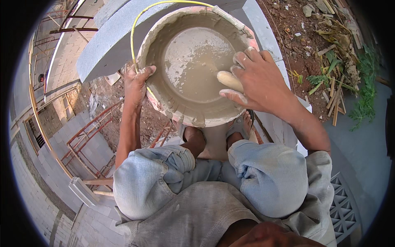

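Note:
Between my knees and the top of the view stands a round bucket point(149, 43), its rim and inner wall crusted with grey mortar. Wet, thin-looking mortar point(193, 61) fills its lower part, with a pale shine on the left. My left hand point(136, 85) is closed on the bucket's left rim, thumb over the edge. Over the right side of the bucket, my right hand point(261, 80) is wrapped around a rounded, pale wooden handle point(230, 81); the rest of that tool is hidden. Mortar smears both hands. A yellow bail handle point(133, 37) arcs along the bucket's far left.
Pale grey blocks point(111, 41) lie behind the bucket. My sandalled feet point(242, 125) are just below it, high above the ground. Rusty scaffold frames point(88, 140) stand lower left. Red soil point(292, 37) with dry leaves and sticks point(337, 78) lies to the right.

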{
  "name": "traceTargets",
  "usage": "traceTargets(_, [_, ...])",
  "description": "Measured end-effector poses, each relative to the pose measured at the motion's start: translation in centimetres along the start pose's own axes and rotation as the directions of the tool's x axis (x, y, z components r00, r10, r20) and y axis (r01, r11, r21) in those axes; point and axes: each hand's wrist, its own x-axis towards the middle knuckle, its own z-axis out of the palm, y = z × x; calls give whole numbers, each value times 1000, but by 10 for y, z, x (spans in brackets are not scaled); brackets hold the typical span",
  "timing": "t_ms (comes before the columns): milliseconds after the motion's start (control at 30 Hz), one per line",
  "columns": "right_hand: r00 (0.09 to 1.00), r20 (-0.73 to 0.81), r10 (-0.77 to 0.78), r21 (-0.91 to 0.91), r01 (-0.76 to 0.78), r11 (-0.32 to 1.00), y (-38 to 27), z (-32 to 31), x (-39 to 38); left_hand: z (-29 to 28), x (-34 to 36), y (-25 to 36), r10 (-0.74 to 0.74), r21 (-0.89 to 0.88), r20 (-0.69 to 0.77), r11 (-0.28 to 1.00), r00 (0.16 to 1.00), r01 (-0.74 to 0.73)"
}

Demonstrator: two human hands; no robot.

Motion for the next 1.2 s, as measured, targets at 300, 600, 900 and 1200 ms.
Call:
traceTargets(300, [949,295,109,-308,-14,951,-17,-51,-18,29,-47,18,171,366,-1,917,985,-159])
traceTargets(600, [684,543,487,68,-614,786,-1,-55,-93,64,-49,34,268,367,-5,897,963,-248])
traceTargets(900, [764,532,364,562,-640,524,-17,-29,-115,37,-28,13,317,422,12,858,948,-292])
traceTargets(1200, [740,589,325,623,-672,400,-12,-24,-113,4,-22,-15,136,177,-39,976,990,-128])
